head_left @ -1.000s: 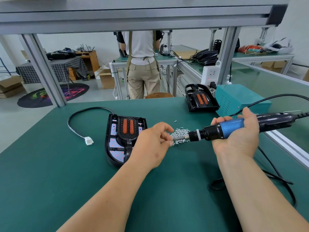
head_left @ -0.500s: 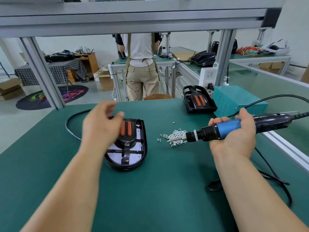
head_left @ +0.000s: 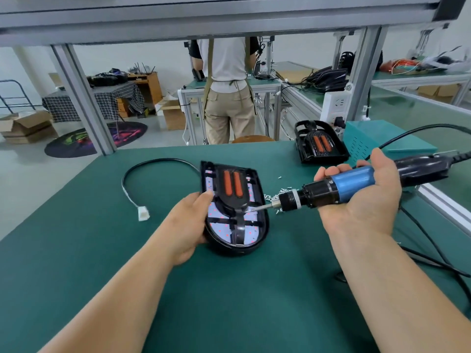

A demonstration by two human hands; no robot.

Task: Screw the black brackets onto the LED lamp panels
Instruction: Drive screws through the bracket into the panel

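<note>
A black LED lamp panel (head_left: 258, 234) with a white dotted board lies on the green table, a black bracket (head_left: 233, 197) with two orange bars seated on it. My left hand (head_left: 190, 226) grips the panel's left edge. My right hand (head_left: 364, 197) holds a blue and black electric screwdriver (head_left: 354, 183), whose bit tip touches the bracket near its centre. A pile of small silver screws (head_left: 276, 197) lies between panel and screwdriver, partly hidden by the tool.
A second lamp panel (head_left: 318, 143) stands at the back right beside a teal power box (head_left: 377, 138). The panel's black cable ends in a white plug (head_left: 143, 214) at left. Screwdriver cord (head_left: 433, 261) loops at right. A person (head_left: 229, 90) stands at another bench behind.
My left hand left the screw pile, swung over the panel and now grips its left edge. The screwdriver moved left, its tip now on the bracket.
</note>
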